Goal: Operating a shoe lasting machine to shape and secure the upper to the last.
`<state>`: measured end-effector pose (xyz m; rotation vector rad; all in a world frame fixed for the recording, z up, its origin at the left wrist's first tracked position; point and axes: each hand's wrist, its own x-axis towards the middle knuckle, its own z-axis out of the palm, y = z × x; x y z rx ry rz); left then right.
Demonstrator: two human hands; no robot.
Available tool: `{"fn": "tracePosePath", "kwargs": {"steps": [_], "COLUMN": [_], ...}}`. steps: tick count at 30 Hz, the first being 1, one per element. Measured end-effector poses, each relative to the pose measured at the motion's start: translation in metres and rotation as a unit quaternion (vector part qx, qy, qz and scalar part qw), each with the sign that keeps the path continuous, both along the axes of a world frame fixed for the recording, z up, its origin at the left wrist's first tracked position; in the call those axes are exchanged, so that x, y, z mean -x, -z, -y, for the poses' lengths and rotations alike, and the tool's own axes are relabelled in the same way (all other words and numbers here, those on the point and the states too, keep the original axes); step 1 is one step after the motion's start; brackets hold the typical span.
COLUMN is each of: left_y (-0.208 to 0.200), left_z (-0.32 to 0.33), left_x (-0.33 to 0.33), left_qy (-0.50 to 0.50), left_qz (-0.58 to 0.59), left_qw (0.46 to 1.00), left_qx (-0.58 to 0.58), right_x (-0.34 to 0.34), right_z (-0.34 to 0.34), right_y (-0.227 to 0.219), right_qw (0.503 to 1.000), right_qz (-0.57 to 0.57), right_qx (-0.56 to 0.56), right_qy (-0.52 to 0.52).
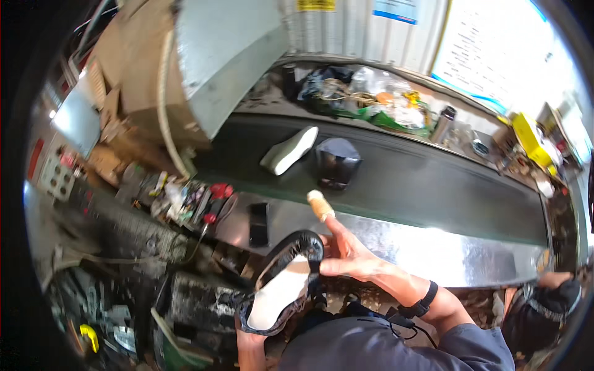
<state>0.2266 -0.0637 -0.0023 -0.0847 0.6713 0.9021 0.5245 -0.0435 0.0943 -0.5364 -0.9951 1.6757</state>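
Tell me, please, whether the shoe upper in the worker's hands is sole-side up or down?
Sole-side up: the shoe upper shows its white bottom panel ringed by the black edge, gripped between the left hand and right hand.

Left hand mostly hidden beneath the shoe upper
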Motion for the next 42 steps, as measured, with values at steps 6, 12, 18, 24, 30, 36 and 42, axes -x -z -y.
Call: {"fn": "tracePosePath", "kwargs": {"steps": [6, 12, 18, 24, 30, 36, 42], "left_y": [0.033, 0.057, 0.067, 0.047, 0.054, 0.044, 0.057], "left_z": [-0.04, -0.078, -0.106, -0.117, -0.109, -0.112, -0.163], "left_x": [-0.034, -0.082, -0.153, -0.158, -0.138, -0.169, -0.23], "left_qy": [0.199, 0.346, 0.448, 0.381, 0.325, 0.326, 0.384], "left_qz": [-0.032, -0.05, -0.053, -0.316, -0.412, -0.448, -0.531], "left_qw": [0.979, 0.937, 0.891, 0.849, 0.846, 0.822, 0.715], "left_qx": [-0.015, -0.015, -0.046, -0.185, -0.1, -0.13, -0.244], "right_x": [-0.031, -0.054, -0.1, -0.296, -0.462, -0.517, -0.414], "right_z": [0.028, 0.052, 0.068, 0.117, 0.173, 0.212, 0.121], "right_y": [-0.017, -0.015, -0.001, 0.007, 0.078, 0.223, 0.229], "right_qw": [0.98, 0.959, 0.898, 0.684, 0.287, 0.266, 0.544], "right_qz": [0.128, 0.181, 0.109, 0.306, 0.53, 0.478, 0.624], "right_qx": [0.11, 0.069, 0.117, 0.118, 0.168, 0.309, 0.223], "right_qy": [0.11, 0.205, 0.41, 0.651, 0.78, 0.778, 0.515]}}
